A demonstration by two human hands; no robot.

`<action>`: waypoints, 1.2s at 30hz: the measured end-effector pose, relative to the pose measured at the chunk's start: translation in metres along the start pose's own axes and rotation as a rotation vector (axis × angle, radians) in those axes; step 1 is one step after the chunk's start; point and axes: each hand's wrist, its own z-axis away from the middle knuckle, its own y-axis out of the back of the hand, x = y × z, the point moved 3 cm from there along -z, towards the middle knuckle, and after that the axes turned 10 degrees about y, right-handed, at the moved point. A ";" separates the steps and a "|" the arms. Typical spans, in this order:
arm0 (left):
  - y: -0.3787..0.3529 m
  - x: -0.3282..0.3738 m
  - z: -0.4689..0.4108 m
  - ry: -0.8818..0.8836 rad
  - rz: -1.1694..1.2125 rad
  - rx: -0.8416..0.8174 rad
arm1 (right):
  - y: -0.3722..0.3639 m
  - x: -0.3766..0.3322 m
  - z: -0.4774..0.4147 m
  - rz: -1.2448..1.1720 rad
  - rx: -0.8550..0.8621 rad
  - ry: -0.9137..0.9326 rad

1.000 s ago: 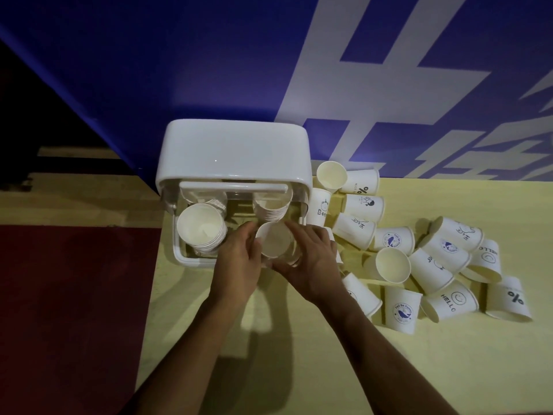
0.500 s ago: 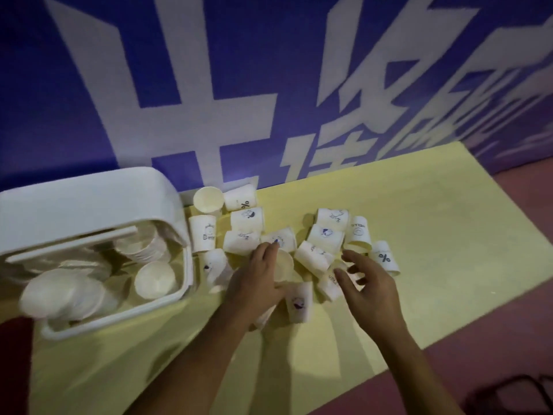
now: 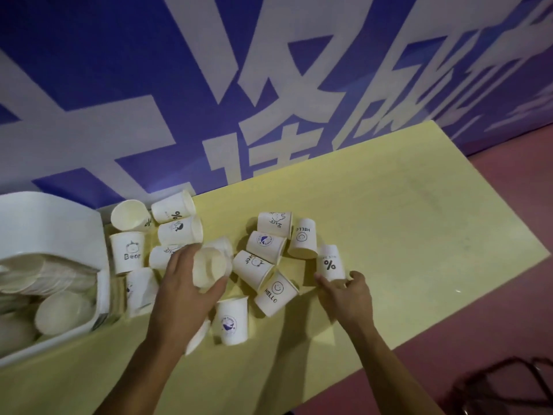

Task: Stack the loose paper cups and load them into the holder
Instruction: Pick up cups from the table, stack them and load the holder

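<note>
Several white paper cups with small prints lie scattered on the yellow table (image 3: 404, 235). My left hand (image 3: 185, 295) is closed around one blurred cup (image 3: 209, 266), its mouth facing up and right. My right hand (image 3: 347, 295) touches the base of an upturned cup marked "%" (image 3: 329, 263) with thumb and fingers on either side of it. The white holder (image 3: 45, 223) sits at the left edge, with stacked cups (image 3: 59, 313) inside. A "HELLO" cup (image 3: 275, 295) lies between my hands.
A blue wall with big white characters (image 3: 269, 85) runs along the table's far edge. Red floor (image 3: 493, 324) lies to the right and front. A dark wire object (image 3: 508, 384) sits at the bottom right corner.
Both hands left the holder and moved right to the loose cups. My left hand closed on a cup. My right hand reached to the "%" cup. The camera swung right.
</note>
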 end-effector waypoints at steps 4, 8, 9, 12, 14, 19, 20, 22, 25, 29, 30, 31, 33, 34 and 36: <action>-0.009 0.041 -0.006 -0.032 0.089 0.024 | -0.010 0.002 -0.009 -0.050 0.035 -0.028; -0.023 0.060 -0.007 -0.048 0.121 -0.030 | 0.006 -0.007 -0.002 -0.115 0.117 0.052; -0.024 0.062 -0.006 -0.050 0.122 -0.035 | 0.011 -0.009 0.000 -0.129 0.142 0.096; -0.021 0.060 -0.001 -0.073 0.131 -0.039 | 0.026 -0.023 0.010 -0.171 0.165 0.218; -0.016 0.052 0.002 -0.079 0.136 -0.040 | 0.033 -0.040 0.020 -0.185 0.156 0.287; 0.023 0.019 0.010 -0.081 0.139 -0.016 | 0.025 -0.102 0.063 -0.161 0.117 0.475; 0.037 0.008 0.012 -0.079 0.136 -0.007 | 0.017 -0.115 0.075 -0.157 0.102 0.516; 0.067 -0.016 0.018 -0.064 0.131 0.009 | -0.004 -0.144 0.101 -0.150 0.073 0.603; 0.114 -0.058 0.027 -0.030 0.162 0.039 | -0.046 -0.181 0.140 -0.179 0.010 0.700; 0.175 -0.116 0.041 -0.002 0.187 0.087 | -0.112 -0.226 0.193 -0.157 -0.104 0.835; 0.189 -0.133 0.045 0.010 0.195 0.096 | -0.130 -0.236 0.207 -0.158 -0.128 0.868; 0.199 -0.146 0.047 0.025 0.200 0.102 | -0.146 -0.244 0.218 -0.160 -0.149 0.894; 0.216 -0.171 0.051 0.034 0.197 0.123 | -0.175 -0.256 0.235 -0.173 -0.182 0.929; 0.221 -0.180 0.051 0.037 0.198 0.129 | -0.186 -0.260 0.241 -0.183 -0.196 0.938; 0.231 -0.198 0.052 0.054 0.204 0.136 | -0.209 -0.268 0.249 -0.193 -0.224 0.954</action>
